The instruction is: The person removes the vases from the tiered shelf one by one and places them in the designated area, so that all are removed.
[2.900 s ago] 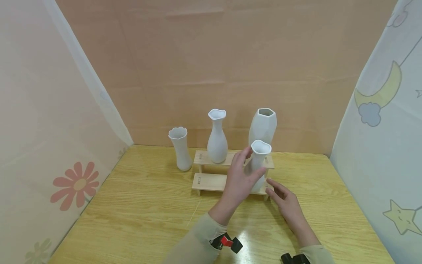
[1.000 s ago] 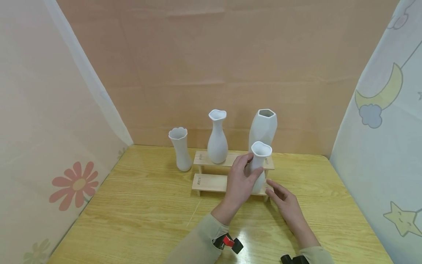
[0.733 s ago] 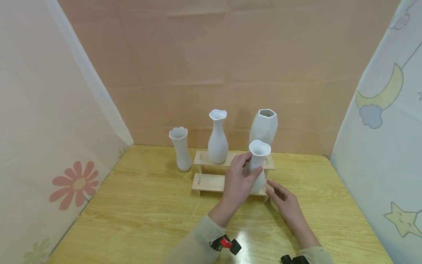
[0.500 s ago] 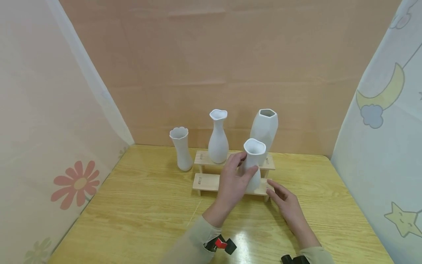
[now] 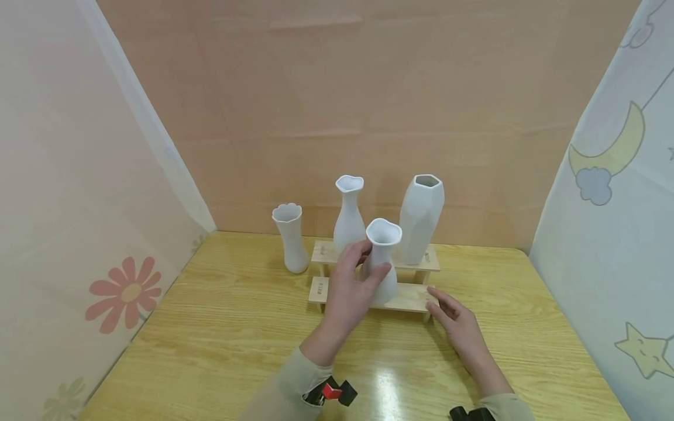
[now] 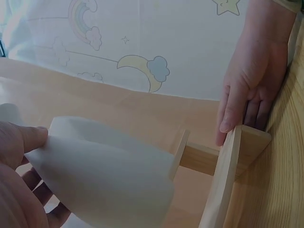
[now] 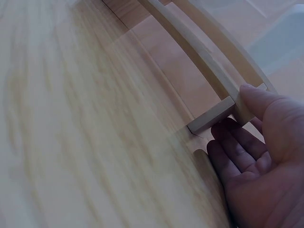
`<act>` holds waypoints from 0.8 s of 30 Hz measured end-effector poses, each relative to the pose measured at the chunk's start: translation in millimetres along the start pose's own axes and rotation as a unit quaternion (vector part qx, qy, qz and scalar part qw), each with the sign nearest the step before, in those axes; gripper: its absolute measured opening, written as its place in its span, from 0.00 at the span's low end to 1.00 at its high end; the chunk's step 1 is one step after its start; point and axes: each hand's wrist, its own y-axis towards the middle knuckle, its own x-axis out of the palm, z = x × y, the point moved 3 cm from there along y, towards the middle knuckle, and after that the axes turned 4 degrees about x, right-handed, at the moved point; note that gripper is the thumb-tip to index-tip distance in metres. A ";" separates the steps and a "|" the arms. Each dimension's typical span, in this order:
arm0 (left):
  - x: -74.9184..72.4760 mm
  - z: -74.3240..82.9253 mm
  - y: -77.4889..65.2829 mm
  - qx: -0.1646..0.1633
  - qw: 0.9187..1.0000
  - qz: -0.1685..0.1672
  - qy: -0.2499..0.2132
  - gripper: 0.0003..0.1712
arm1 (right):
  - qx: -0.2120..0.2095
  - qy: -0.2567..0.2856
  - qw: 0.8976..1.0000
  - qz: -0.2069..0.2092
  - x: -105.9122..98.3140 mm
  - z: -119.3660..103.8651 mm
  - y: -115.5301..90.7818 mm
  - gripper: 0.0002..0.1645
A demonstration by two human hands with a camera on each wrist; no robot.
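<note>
My left hand (image 5: 344, 295) grips a white vase (image 5: 386, 280) with a wavy flared rim, thumb on the near side and fingers around the far side. The vase is upright over the lower tier of a small two-step wooden stand (image 5: 413, 297); in the left wrist view a gap shows between its base and that tier's plank (image 6: 223, 175). My right hand (image 5: 460, 327) holds the lower tier's right end, its thumb (image 7: 256, 99) on the plank and its fingers curled by the leg. On the upper tier stand a slim-necked vase (image 5: 348, 219) and a faceted vase (image 5: 421, 216).
Left of the stand, a scalloped-rim white vase (image 5: 291, 242) stands on the wooden table (image 5: 221, 327). A peach backdrop (image 5: 316, 88) rises behind the table. Printed cloth walls (image 5: 595, 245) close off both sides.
My left hand has carried the vase leftward along the lower tier, from its right end to about the middle, uncovering the faceted vase behind. My right hand stays in place.
</note>
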 end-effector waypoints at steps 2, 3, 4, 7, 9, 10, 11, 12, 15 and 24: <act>-5.8 -0.6 -0.3 -0.003 1.000 0.002 0.001 0.25 | -0.003 0.003 1.000 0.000 0.2 -0.3 0.0 0.41; -8.7 -0.8 -0.2 -0.001 1.000 0.003 0.002 0.25 | -0.004 0.005 1.000 0.000 0.3 -0.6 0.1 0.41; -11.8 -1.2 -0.3 -0.002 1.000 0.004 0.004 0.26 | -0.003 0.005 1.000 -0.001 0.4 -0.6 0.1 0.41; -20.6 -2.6 -0.9 0.002 1.000 0.007 0.010 0.26 | -0.004 0.003 1.000 0.000 0.5 -0.9 0.4 0.41; -26.6 -4.3 -1.9 0.001 1.000 0.007 0.015 0.25 | -0.003 0.002 1.000 0.000 0.5 -0.3 0.7 0.41; -29.8 -5.1 -2.6 -0.001 1.000 0.006 0.017 0.25 | -0.002 0.001 1.000 0.000 0.4 0.1 0.7 0.42; -32.9 -5.8 -3.2 -0.001 1.000 0.006 0.019 0.25 | -0.003 0.003 1.000 -0.001 0.4 0.7 0.9 0.42; -36.2 -6.6 -3.8 -0.004 1.000 0.004 0.019 0.25 | -0.003 0.005 1.000 -0.002 0.5 1.3 1.1 0.42; -46.1 -8.4 -6.4 -0.014 1.000 0.004 0.026 0.25 | -0.001 0.014 1.000 -0.005 0.5 3.4 1.5 0.42; -76.3 -16.3 -11.1 -0.032 0.999 0.020 0.037 0.26 | 0.000 0.015 1.000 -0.008 0.1 6.8 3.5 0.43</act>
